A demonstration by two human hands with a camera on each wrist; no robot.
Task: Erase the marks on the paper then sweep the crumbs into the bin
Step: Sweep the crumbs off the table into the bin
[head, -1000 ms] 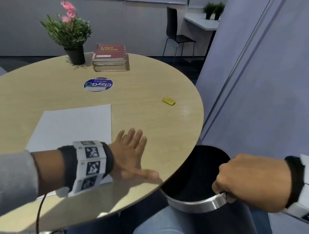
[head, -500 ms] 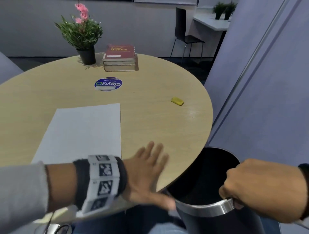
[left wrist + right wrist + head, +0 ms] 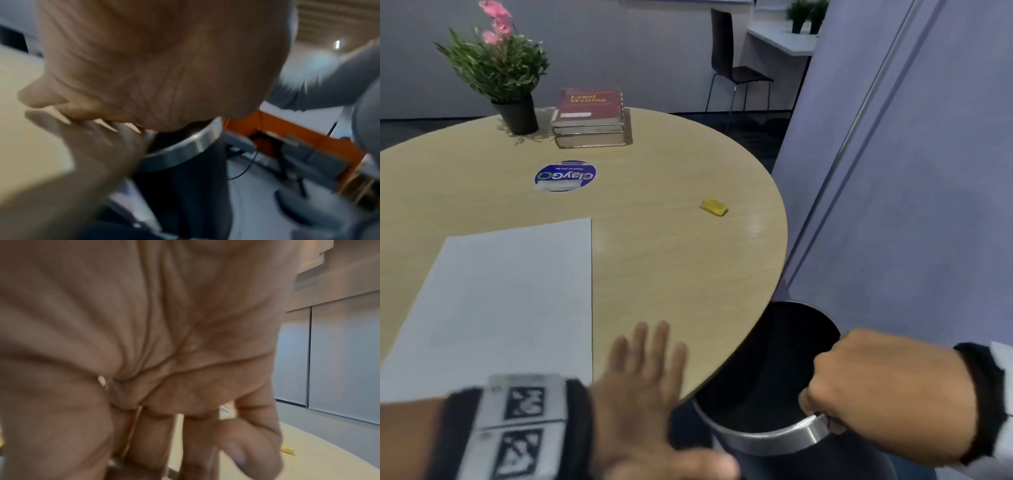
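Now, head view, left hand: we see our left hand [image 3: 643, 394] flat on the round table [image 3: 671, 274] near its close edge, fingers straight and spread, thumb out toward the bin; it is blurred.
Head view, right hand: our right hand [image 3: 887, 394] grips the metal rim of the bin [image 3: 774, 442], fingers curled over the rim's near side.
Head view, bin: we see it dark inside, its mouth tucked just under the table edge, beside the left hand.
Head view, paper: we see the white paper [image 3: 500, 298] lying flat on the table, just left of the left hand; we make out no marks on it, and any crumbs are too small for us to tell.
Head view, eraser: we see a yellow eraser [image 3: 714, 207] lying alone toward the table's right side, well apart from both hands.
Head view, rest: we see a blue round sticker [image 3: 565, 176], a stack of books [image 3: 589, 118] and a potted plant [image 3: 501, 68] at the far side of the table.
Left wrist view: we see the palm [image 3: 154, 65] close up and its shadow on the tabletop, with the bin's rim [image 3: 185, 146] right below the heel of the hand.
Right wrist view: we see the palm [image 3: 164, 337] filling the frame, fingers [image 3: 197, 443] bent downward, and the yellow eraser on the table at the right.
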